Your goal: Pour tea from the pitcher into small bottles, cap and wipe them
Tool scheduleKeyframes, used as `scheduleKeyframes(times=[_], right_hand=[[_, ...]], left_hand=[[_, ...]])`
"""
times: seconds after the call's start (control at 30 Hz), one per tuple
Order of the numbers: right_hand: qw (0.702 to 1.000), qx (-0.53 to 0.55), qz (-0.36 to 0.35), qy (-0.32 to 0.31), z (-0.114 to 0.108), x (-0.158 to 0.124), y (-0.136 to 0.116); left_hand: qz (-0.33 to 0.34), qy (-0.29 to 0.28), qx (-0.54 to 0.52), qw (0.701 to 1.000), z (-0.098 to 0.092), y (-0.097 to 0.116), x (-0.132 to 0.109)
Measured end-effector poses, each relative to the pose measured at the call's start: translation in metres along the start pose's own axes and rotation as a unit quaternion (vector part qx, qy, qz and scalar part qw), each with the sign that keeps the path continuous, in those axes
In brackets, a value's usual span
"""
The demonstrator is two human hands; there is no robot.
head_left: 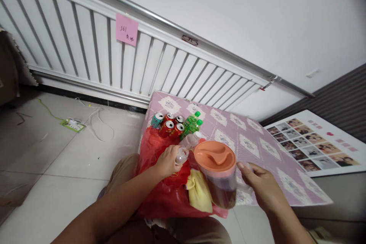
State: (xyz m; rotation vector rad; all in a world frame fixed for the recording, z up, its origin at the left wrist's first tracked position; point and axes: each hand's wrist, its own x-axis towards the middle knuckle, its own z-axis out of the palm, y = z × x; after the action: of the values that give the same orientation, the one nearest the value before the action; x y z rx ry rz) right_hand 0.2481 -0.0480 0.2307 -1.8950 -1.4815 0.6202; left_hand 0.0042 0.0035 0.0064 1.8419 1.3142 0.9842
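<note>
My right hand (261, 190) grips the handle of a clear pitcher (220, 183) with an orange lid and brown liquid inside, held upright above the table's near edge. My left hand (168, 160) is closed around a small clear plastic bottle (187, 148) lying tilted just left of the pitcher. Under both lie a red plastic bag (160, 194) and a yellow cloth (198, 192). Behind the bottle stand several drink cans (170, 124) and two green bottles (192, 122).
The low table (257, 141) has a pink patterned cover and stands against a white radiator (100, 53) with a pink note. A photo board (314, 145) lies to the right. A power strip (73, 124) with cables lies on the tiled floor at left.
</note>
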Motion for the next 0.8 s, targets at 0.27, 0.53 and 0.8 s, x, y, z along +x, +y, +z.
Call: scheduleKeyframes(times=[0.27, 0.53, 0.8], right_hand=[[1.000, -0.001, -0.006, 0.005, -0.0013, -0.0004, 0.0014], [1.000, 0.012, -0.003, 0.022, 0.0000, -0.0040, 0.0036], [1.000, 0.021, -0.002, 0.017, 0.0001, -0.0072, -0.0044]], left_hand=[[-0.006, -0.004, -0.001, 1.000, -0.0017, 0.0023, 0.0003], [-0.004, -0.011, 0.013, 1.000, -0.0030, 0.0029, 0.0008], [-0.001, -0.005, -0.006, 1.000, -0.0035, 0.0025, 0.0003]])
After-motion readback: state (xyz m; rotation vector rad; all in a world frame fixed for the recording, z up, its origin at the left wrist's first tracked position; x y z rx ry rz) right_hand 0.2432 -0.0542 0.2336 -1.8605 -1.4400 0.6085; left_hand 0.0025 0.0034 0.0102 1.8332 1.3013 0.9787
